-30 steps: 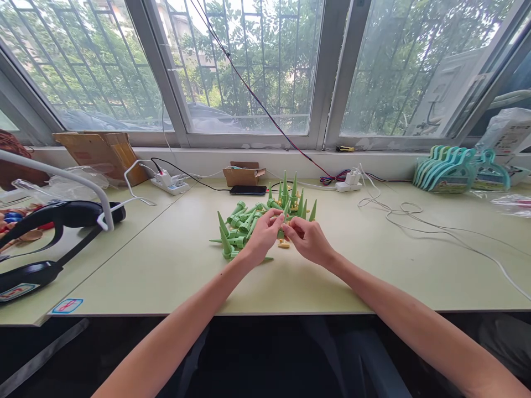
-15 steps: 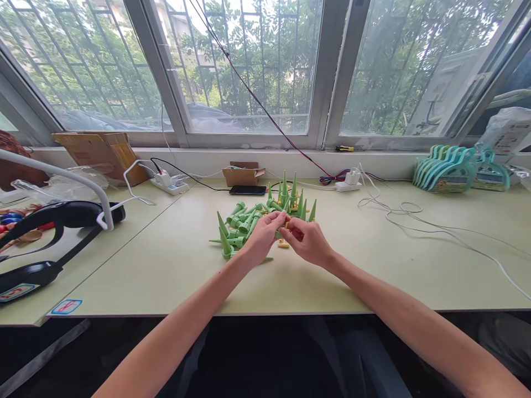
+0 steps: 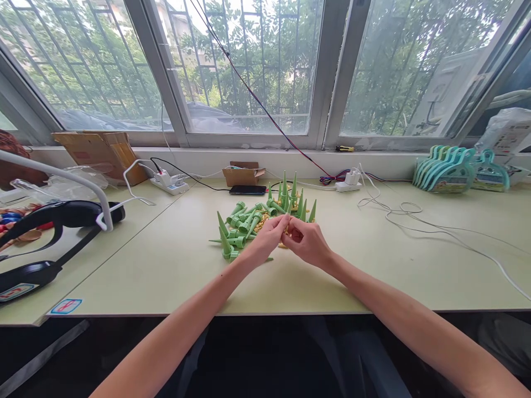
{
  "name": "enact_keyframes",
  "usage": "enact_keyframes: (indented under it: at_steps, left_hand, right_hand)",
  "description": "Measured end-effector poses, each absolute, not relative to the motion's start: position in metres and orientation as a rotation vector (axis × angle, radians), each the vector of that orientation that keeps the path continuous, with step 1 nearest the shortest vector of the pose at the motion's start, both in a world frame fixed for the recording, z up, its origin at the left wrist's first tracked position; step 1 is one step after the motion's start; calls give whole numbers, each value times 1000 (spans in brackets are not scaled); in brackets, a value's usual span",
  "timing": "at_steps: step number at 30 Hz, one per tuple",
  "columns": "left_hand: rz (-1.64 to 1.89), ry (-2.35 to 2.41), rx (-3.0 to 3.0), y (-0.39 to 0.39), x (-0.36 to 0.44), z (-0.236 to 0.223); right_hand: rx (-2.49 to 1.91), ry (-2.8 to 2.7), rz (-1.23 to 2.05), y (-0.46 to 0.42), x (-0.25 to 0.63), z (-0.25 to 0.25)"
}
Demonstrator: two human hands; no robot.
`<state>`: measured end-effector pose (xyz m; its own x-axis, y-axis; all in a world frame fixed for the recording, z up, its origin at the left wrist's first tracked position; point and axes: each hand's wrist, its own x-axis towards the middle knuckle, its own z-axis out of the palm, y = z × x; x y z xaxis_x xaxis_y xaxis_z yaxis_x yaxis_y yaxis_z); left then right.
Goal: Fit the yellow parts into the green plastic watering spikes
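Note:
My left hand (image 3: 269, 236) is closed round a green plastic watering spike (image 3: 289, 208), whose pointed tip shows above the fingers. Against it, my right hand (image 3: 307, 239) is closed in a pinch at the spike's lower end. A small yellow valve piece was between those fingertips a moment ago and is now hidden by them. To the left lies a heap of green spikes (image 3: 237, 221), with loose yellow pieces (image 3: 261, 222) beside it. Behind the hands, several spikes (image 3: 293, 190) stand upright with yellow parts at their bases.
A black phone (image 3: 248, 190) and a small cardboard box (image 3: 244, 174) are behind the heap. White cables (image 3: 409, 213) cross the table's right side, near teal hangers (image 3: 446, 170). A black headset strap (image 3: 62, 237) and a white curved bar (image 3: 89, 185) are at left.
My two hands have drawn closer together, fingertips now touching. The yellow piece between them has gone out of sight, and the held spike's tip stands more upright.

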<state>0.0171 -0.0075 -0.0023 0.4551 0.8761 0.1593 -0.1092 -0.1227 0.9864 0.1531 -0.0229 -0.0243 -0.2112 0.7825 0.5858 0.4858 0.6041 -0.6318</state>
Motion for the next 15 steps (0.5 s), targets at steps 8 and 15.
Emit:
enact_keyframes:
  at_steps: [8,15]
  left_hand:
    - [950,767,1330,-8,19,-6]
    - [966,774,1306,-7,18,-8]
  right_hand:
    - [-1081,-1860,298,-22,147,-27]
    - [-1103,-1891,313,-21,147,-26]
